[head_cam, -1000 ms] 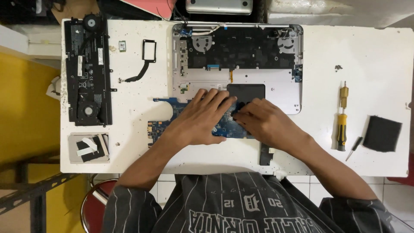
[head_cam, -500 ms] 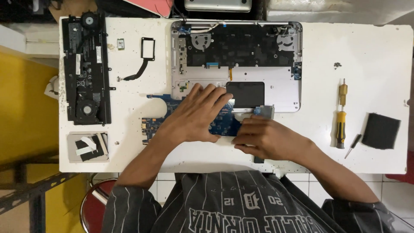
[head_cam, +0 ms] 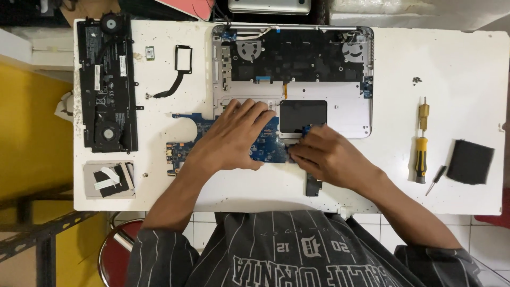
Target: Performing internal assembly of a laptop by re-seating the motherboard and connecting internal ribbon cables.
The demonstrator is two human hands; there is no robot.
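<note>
The left hand (head_cam: 234, 135) is laid flat and open on a blue circuit board (head_cam: 264, 147), which is pressed down on the white table (head_cam: 457, 64). The right hand (head_cam: 328, 157) is curled, and its fingertips (head_cam: 297, 151) are pinched at the board's right edge; what is held there cannot be told. The board lies just in front of the opened laptop shell (head_cam: 292, 79), partly over its front edge. A small part seems to be worked at the board's edge. A steady board and a light, careful pull or push would be needed next. A yellow screwdriver (head_cam: 421, 157) is left well apart on the right, a long black battery (head_cam: 109, 79) on the left.
</note>
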